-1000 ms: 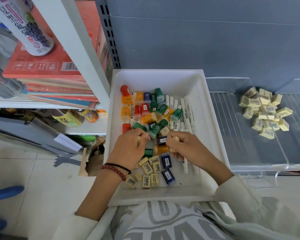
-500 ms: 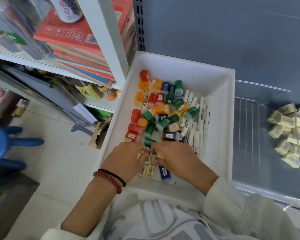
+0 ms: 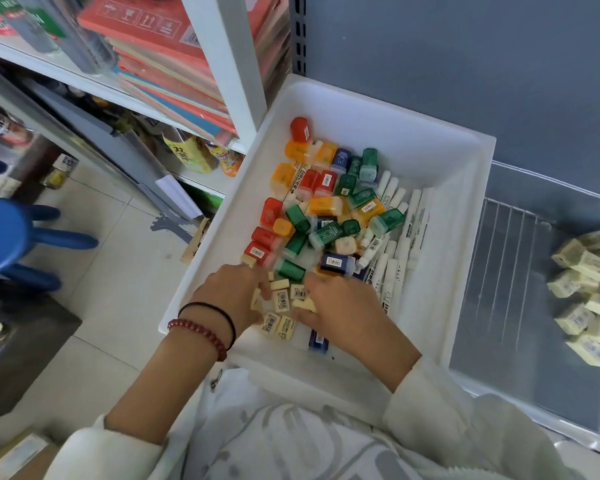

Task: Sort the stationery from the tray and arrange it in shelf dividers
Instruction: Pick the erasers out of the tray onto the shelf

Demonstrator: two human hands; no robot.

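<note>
white markers (image 3: 400, 252) in tray (image 3: 465, 216) — parallel, long axes near-left to far-right | left hand (image 3: 227, 294), right hand (image 3: 342, 311) over erasers (image 3: 280, 301), fingers bent, blurred — hold unclear

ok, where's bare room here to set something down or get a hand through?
Free: tray far-right corner between markers and right wall; strip along its near wall; shelf between tray and eraser pile. Crowded: colored cases across tray's left and middle; loose erasers at left hand and right hand.
</note>
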